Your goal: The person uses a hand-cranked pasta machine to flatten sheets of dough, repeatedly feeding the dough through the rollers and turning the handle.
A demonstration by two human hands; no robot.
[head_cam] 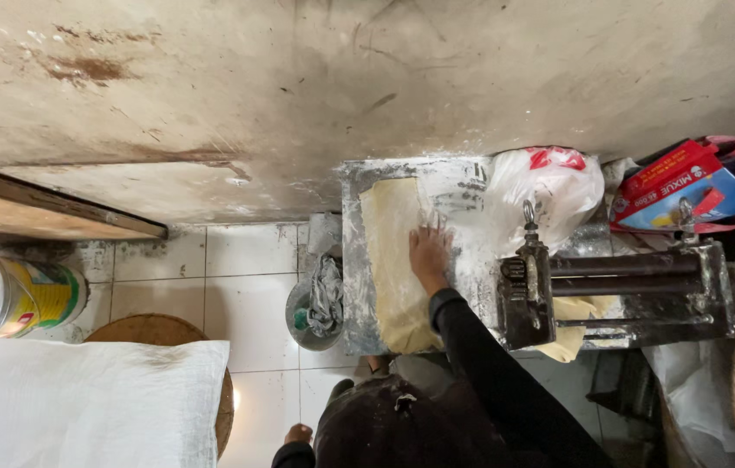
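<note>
From the head camera, the left hand (299, 432) shows only as a sliver at the bottom edge, so its grip cannot be told. The right hand (430, 252) lies flat, fingers spread and holding nothing, on the pale dough sheet (392, 269) covering the floured metal table (354, 260). The sheet's far end disappears under the roller machine (610, 295). A small bucket (311, 314) beside the table holds a grey rag (326, 293).
</note>
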